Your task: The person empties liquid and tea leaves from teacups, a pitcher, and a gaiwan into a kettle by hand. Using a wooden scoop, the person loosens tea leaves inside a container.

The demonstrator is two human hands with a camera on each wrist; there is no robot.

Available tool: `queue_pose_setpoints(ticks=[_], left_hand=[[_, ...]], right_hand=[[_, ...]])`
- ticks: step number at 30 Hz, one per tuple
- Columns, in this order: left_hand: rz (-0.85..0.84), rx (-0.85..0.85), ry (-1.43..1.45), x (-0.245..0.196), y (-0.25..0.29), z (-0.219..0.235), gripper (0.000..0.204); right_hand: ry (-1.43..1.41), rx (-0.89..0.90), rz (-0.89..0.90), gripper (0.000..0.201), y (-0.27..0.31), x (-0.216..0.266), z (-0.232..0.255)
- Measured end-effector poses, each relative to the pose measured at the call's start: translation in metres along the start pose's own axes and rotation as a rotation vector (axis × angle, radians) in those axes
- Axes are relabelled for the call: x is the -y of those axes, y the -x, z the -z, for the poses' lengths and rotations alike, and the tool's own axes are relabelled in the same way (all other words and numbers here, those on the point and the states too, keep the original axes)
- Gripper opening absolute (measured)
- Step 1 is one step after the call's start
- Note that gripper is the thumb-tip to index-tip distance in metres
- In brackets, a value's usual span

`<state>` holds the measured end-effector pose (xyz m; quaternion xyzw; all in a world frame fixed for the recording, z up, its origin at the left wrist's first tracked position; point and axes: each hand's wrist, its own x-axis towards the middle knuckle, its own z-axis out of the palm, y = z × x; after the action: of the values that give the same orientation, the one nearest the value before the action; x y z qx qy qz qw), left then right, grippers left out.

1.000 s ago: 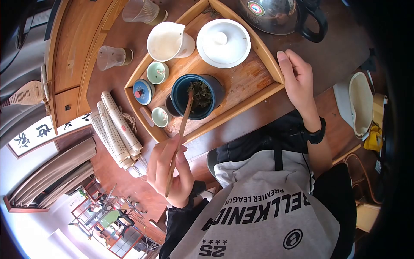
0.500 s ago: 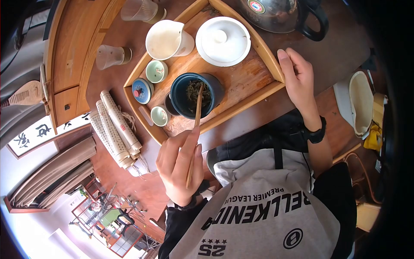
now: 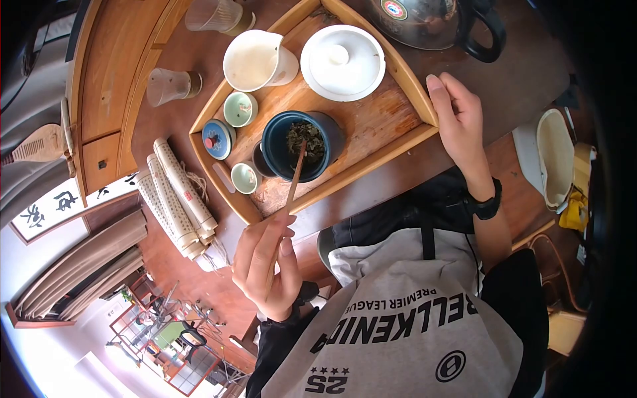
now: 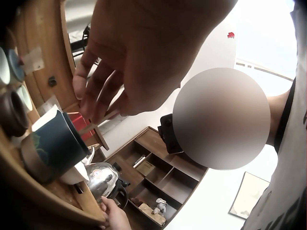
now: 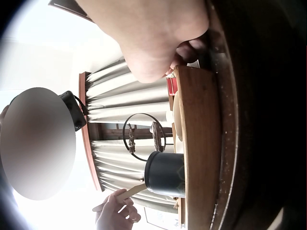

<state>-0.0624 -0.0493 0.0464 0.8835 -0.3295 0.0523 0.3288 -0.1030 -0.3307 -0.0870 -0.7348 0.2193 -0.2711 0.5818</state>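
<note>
In the head view, my left hand (image 3: 267,265) pinches a thin wooden stick (image 3: 296,182) in front of the tray's near edge. The stick's far end lies among dark, leafy bits (image 3: 305,140) inside a deep blue cup (image 3: 335,136). This cup stands on a wooden tray (image 3: 371,123) near its front edge. Seen from the right wrist, the stick (image 5: 132,192) slants to the cup's mouth. My right hand (image 3: 459,123) rests at the tray's right corner, fingers loosely curled, thumb along the rim.
The tray also carries a white lidded bowl (image 3: 358,73), a white pouring jug (image 3: 288,66), two small green cups (image 3: 240,109) and a blue lid (image 3: 217,139). A metal kettle (image 3: 431,33) stands behind right. Patterned rolls (image 3: 179,199) and two clear glasses (image 3: 169,86) are at left.
The stick swung right across the leafy bits with my left hand, then partly back left; the hand now sits lower and further left than half a second ago. My right hand stayed put.
</note>
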Motion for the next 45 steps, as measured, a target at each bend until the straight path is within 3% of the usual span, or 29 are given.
queue_pose_setpoints(ticks=[14,17,20,23,26,27,28,32,37,41,44,45], left_hand=[[-0.088,-0.147,0.033,0.000,-0.001,-0.004,0.023],[-0.085,-0.127,0.041,0.004,-0.002,-0.008,0.024],[-0.039,0.013,-0.038,0.008,-0.004,-0.013,0.024],[-0.057,-0.178,0.053,0.001,0.002,-0.010,0.024],[0.006,-0.197,0.093,0.004,0.006,-0.012,0.023],[-0.040,-0.082,-0.008,0.008,0.002,-0.012,0.022],[-0.040,-0.083,-0.010,0.008,0.002,-0.013,0.022],[0.009,-0.300,0.076,0.002,0.013,-0.015,0.027],[0.089,-0.190,0.027,0.004,0.011,-0.018,0.027],[0.102,-0.233,0.033,0.002,0.013,-0.020,0.027],[0.065,-0.341,0.084,0.004,0.017,-0.018,0.027],[0.035,-0.455,0.171,0.005,0.018,-0.020,0.027]], right_hand=[[0.020,0.001,0.005,0.033,-0.001,0.002,0.000],[0.014,-0.004,0.012,0.033,-0.001,0.002,0.000],[0.011,0.004,-0.011,0.033,-0.001,0.001,0.000],[-0.005,-0.006,-0.010,0.033,0.000,0.002,0.000],[0.010,-0.009,0.009,0.033,0.000,0.001,-0.001],[-0.002,-0.003,-0.008,0.033,0.000,0.001,-0.001],[-0.011,0.003,-0.024,0.033,0.000,0.001,0.000],[0.011,-0.010,-0.015,0.034,0.001,0.002,0.001],[-0.009,-0.002,-0.009,0.034,0.000,0.000,-0.001],[-0.002,-0.001,0.007,0.034,0.000,0.002,0.000],[0.002,-0.002,0.004,0.034,0.000,0.002,-0.001],[0.007,-0.006,0.007,0.034,0.000,0.001,-0.001]])
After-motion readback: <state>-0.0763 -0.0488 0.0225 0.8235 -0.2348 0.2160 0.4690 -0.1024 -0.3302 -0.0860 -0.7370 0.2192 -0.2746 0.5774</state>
